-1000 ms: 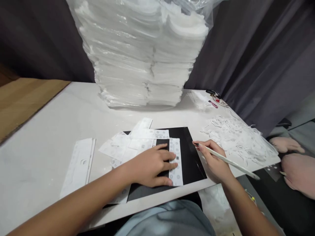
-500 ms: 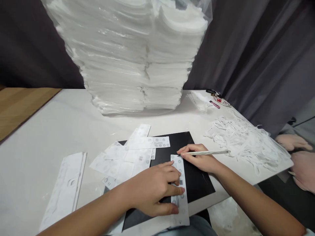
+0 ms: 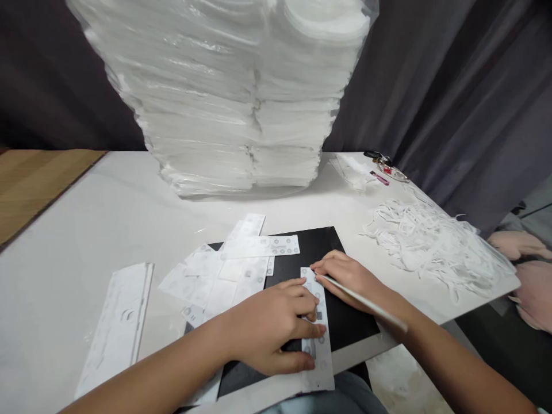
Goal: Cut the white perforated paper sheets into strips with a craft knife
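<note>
My left hand (image 3: 276, 328) lies over a narrow white printed strip (image 3: 317, 345). Its fingers are spread and press the strip down on a black mat (image 3: 288, 273). At the strip's top end, my right hand (image 3: 351, 277) is closed in a writing grip around a slim, pale, pen-like tool (image 3: 364, 300). The tool slants back toward the right wrist, and its tip is hidden near the fingers; whether it is a pen or a craft knife I cannot make out. Left of the strip, several similar printed strips (image 3: 241, 270) overlap loosely, partly on the mat.
A stack of white sheets (image 3: 142, 322) lies at the left. Behind stands a tall plastic-wrapped white bundle (image 3: 233, 115). To the right is a heap of thin white offcuts (image 3: 431, 247). A pink cutter (image 3: 379, 178) and small items lie at the back right of the white table (image 3: 56, 241).
The rear end of the pen-like tool has swung down toward my right wrist, where it pointed right before. My left hand keeps its place on the strip. The view has shifted slightly.
</note>
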Tool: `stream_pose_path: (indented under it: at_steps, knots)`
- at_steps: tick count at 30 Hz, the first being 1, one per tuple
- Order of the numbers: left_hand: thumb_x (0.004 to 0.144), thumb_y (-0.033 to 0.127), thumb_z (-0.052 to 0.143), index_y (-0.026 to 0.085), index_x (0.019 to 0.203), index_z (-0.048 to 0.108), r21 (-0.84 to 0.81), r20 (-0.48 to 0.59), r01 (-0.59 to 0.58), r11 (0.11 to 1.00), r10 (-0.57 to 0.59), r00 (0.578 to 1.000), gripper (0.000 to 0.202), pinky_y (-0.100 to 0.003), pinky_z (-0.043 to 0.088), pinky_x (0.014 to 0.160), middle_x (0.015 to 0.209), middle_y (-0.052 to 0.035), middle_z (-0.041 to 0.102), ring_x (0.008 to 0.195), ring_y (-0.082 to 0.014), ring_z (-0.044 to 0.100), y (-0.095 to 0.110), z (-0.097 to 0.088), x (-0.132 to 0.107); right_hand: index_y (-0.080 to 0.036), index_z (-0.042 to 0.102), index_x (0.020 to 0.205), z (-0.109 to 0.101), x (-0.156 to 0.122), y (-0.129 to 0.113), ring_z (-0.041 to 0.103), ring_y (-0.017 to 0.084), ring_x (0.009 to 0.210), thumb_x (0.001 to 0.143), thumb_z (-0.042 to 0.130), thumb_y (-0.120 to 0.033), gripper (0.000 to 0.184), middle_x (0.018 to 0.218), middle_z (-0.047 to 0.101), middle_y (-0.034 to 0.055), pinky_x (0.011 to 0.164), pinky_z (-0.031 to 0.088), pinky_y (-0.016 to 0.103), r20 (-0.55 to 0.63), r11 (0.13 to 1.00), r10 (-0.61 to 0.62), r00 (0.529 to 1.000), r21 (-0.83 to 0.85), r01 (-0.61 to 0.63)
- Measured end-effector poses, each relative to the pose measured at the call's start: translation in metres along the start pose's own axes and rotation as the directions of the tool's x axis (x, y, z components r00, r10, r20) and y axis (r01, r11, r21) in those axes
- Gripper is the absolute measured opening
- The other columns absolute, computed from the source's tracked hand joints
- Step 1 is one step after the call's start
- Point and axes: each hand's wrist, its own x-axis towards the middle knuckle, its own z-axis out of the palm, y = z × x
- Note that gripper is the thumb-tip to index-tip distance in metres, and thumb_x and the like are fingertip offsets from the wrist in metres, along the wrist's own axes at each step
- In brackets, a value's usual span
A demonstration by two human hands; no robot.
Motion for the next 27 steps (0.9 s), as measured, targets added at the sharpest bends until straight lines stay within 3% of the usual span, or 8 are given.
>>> stream_pose_path:
  at_steps: [2, 4, 7, 9, 12, 15, 21, 27]
  knots:
    - [0.082, 0.043, 0.063, 0.020, 0.112, 0.067, 0.013, 0.009, -0.004, 1.000, 0.004, 1.000, 0.037, -0.048, 0.035, 0.105, 0.094, -0.0074, 0.065, 0.093, -0.0255, 0.060, 0.000, 0.000, 0.000, -0.021, 0.062, 0.094, 0.002, -0.004, -0.002, 0.061, 0.022, 0.093, 0.093, 0.044, -0.019, 0.017, 0.094, 0.069, 0.0081, 0.078, 0.055, 0.037, -0.037, 0.989, -0.081, 0.996, -0.126, 0.076]
    - [0.083, 0.043, 0.062, 0.020, 0.112, 0.067, 0.035, 0.028, -0.005, 0.999, 0.004, 1.000, 0.037, -0.050, 0.033, 0.106, 0.095, -0.0081, 0.065, 0.092, -0.0259, 0.059, 0.000, 0.001, -0.001, -0.020, 0.061, 0.094, 0.000, -0.006, -0.001, 0.061, 0.023, 0.094, 0.094, 0.042, -0.018, 0.018, 0.095, 0.068, 0.0098, 0.079, 0.055, 0.038, -0.151, 0.978, -0.092, 0.984, -0.202, 0.061]
    - [0.085, 0.041, 0.060, 0.020, 0.110, 0.067, 0.083, 0.050, 0.010, 0.996, -0.015, 0.999, 0.033, -0.051, 0.030, 0.107, 0.098, -0.0082, 0.064, 0.091, -0.0245, 0.059, 0.002, 0.004, -0.001, -0.020, 0.060, 0.095, -0.011, -0.011, -0.003, 0.063, 0.023, 0.095, 0.093, 0.043, -0.019, 0.017, 0.097, 0.069, 0.0110, 0.082, 0.054, 0.039, -0.391, 0.976, -0.013, 0.920, -0.204, -0.072]
    - [0.089, 0.037, 0.056, 0.022, 0.108, 0.067, 0.134, 0.026, 0.034, 0.990, -0.038, 0.999, 0.027, -0.050, 0.031, 0.106, 0.097, -0.0071, 0.063, 0.089, -0.0227, 0.058, 0.003, 0.008, -0.001, -0.021, 0.061, 0.092, -0.015, -0.018, -0.008, 0.065, 0.022, 0.093, 0.092, 0.046, -0.021, 0.015, 0.096, 0.070, 0.0089, 0.083, 0.054, 0.038, -0.481, 0.976, 0.117, 0.869, -0.106, -0.190]
    - [0.091, 0.038, 0.053, 0.022, 0.110, 0.064, 0.237, -0.051, 0.097, 0.967, -0.087, 0.995, 0.028, -0.049, 0.036, 0.100, 0.094, -0.0065, 0.062, 0.088, -0.0230, 0.057, 0.004, 0.012, 0.002, -0.023, 0.062, 0.084, -0.009, -0.031, -0.021, 0.068, 0.021, 0.091, 0.090, 0.050, -0.026, 0.014, 0.096, 0.073, 0.0060, 0.080, 0.054, 0.035, -0.450, 0.930, 0.367, 0.814, 0.146, -0.338]
    - [0.085, 0.054, 0.057, 0.014, 0.115, 0.061, 0.315, -0.133, 0.207, 0.926, -0.173, 0.976, 0.050, -0.051, 0.040, 0.094, 0.095, -0.0108, 0.062, 0.089, -0.0275, 0.057, 0.002, 0.014, 0.005, -0.023, 0.060, 0.075, 0.008, -0.045, -0.034, 0.070, 0.021, 0.090, 0.088, 0.053, -0.028, 0.017, 0.095, 0.074, 0.0060, 0.078, 0.055, 0.032, -0.355, 0.872, 0.469, 0.808, 0.329, -0.362]
    - [0.079, 0.059, 0.061, 0.008, 0.122, 0.058, 0.320, -0.184, 0.291, 0.902, -0.242, 0.953, 0.067, -0.054, 0.038, 0.099, 0.125, -0.0204, 0.058, 0.115, -0.0368, 0.052, 0.000, 0.015, 0.004, -0.021, 0.062, 0.075, 0.025, -0.055, -0.042, 0.069, 0.019, 0.091, 0.084, 0.056, -0.019, 0.010, 0.094, 0.072, 0.0061, 0.080, 0.053, 0.030, -0.245, 0.907, 0.370, 0.896, 0.302, -0.292]
    - [0.081, 0.060, 0.057, 0.010, 0.127, 0.056, 0.336, -0.141, 0.339, 0.879, -0.309, 0.941, 0.068, -0.052, 0.032, 0.106, 0.132, -0.0171, 0.056, 0.123, -0.0345, 0.050, 0.002, 0.015, 0.003, -0.021, 0.061, 0.074, 0.025, -0.053, -0.041, 0.069, 0.019, 0.089, 0.083, 0.056, -0.015, 0.012, 0.092, 0.072, 0.0065, 0.078, 0.054, 0.030, -0.260, 0.934, 0.323, 0.910, 0.241, -0.263]
